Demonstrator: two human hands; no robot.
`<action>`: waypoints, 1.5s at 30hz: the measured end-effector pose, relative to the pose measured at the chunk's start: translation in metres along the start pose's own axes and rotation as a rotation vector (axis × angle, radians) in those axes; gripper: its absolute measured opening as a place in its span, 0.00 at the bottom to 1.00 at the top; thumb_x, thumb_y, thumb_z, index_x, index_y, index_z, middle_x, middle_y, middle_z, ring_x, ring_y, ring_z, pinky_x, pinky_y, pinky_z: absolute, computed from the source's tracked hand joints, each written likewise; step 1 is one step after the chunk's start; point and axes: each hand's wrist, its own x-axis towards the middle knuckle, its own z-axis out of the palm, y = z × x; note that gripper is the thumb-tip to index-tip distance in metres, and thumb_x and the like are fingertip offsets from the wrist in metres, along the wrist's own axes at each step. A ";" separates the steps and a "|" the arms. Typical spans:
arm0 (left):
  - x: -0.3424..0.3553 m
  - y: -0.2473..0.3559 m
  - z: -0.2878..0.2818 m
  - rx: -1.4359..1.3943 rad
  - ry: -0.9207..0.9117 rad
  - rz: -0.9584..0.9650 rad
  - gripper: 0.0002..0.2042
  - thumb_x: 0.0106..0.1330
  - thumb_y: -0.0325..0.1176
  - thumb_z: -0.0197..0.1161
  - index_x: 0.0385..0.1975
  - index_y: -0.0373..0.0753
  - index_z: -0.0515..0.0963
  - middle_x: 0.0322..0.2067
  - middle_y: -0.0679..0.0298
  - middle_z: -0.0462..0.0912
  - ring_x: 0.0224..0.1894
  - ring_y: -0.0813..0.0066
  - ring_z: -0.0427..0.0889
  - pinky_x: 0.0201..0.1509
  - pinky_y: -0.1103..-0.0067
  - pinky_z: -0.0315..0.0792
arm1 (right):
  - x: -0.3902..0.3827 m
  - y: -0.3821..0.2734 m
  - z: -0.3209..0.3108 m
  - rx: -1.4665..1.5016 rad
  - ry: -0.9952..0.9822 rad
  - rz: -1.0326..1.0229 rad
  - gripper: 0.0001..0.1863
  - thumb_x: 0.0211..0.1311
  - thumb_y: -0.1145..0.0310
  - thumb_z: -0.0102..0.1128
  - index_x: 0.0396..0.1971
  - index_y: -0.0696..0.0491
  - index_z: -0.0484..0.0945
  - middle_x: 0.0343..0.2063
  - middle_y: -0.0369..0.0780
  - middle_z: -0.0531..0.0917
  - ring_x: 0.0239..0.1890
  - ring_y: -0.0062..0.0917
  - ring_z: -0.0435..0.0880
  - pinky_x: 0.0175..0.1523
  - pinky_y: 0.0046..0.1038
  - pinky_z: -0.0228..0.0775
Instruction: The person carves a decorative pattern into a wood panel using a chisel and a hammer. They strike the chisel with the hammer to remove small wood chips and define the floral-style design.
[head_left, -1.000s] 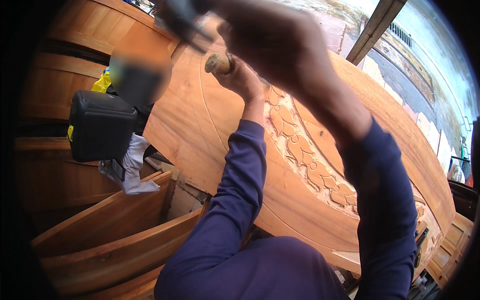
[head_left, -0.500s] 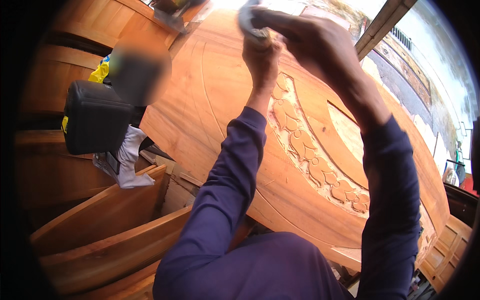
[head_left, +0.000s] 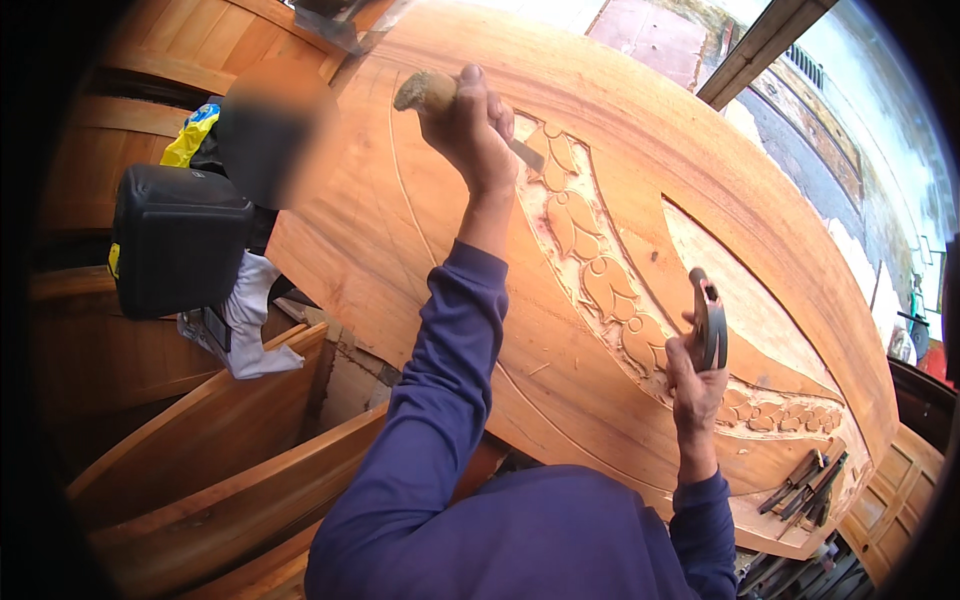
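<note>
My left hand [head_left: 475, 140] is closed around a wood chisel [head_left: 428, 93]. Its pale handle has a frayed, battered end, and the flat metal blade [head_left: 528, 155] points at the upper end of the carved band. In my right hand [head_left: 697, 385], lower and further right, is a dark curved metal tool [head_left: 712, 330], held upright above the panel; its exact kind is unclear. Beneath both hands lies a large wooden panel [head_left: 450, 235]. A carved band of leaves and flowers [head_left: 605, 285] curves down it, with pale wood cut away around the shapes.
Several slim carving tools [head_left: 805, 485] lie at the panel's lower right. A black hard case [head_left: 180, 240], a white cloth [head_left: 255, 310] and a yellow-and-blue bag [head_left: 192, 135] are at the left. Wooden boards [head_left: 220, 480] stand at lower left; a post [head_left: 765, 50] rises at upper right.
My right hand has dropped away from the chisel's end toward the lower right with the curved tool. My left hand has shifted slightly left and down, still holding the chisel.
</note>
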 end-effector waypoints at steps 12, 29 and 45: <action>0.012 -0.021 0.004 0.006 0.077 -0.027 0.11 0.70 0.31 0.64 0.33 0.41 0.66 0.17 0.69 0.67 0.12 0.82 0.63 0.13 0.81 0.59 | -0.008 0.024 -0.012 -0.067 -0.028 0.053 0.23 0.69 0.74 0.68 0.61 0.59 0.75 0.30 0.31 0.79 0.30 0.13 0.76 0.38 0.18 0.69; -0.004 -0.043 0.015 0.410 -0.068 0.088 0.05 0.66 0.21 0.64 0.35 0.37 0.74 0.23 0.68 0.77 0.16 0.83 0.73 0.18 0.82 0.66 | 0.196 -0.187 0.134 -1.252 -0.274 -1.259 0.34 0.65 0.77 0.54 0.67 0.27 0.77 0.22 0.38 0.79 0.24 0.28 0.81 0.29 0.36 0.73; -0.016 -0.014 0.018 0.165 -0.059 0.032 0.12 0.69 0.24 0.63 0.24 0.41 0.69 0.14 0.73 0.68 0.12 0.86 0.63 0.15 0.82 0.58 | 0.157 -0.196 0.084 -0.618 -0.126 -0.999 0.33 0.64 0.83 0.59 0.69 0.44 0.74 0.54 0.46 0.85 0.50 0.33 0.88 0.51 0.33 0.82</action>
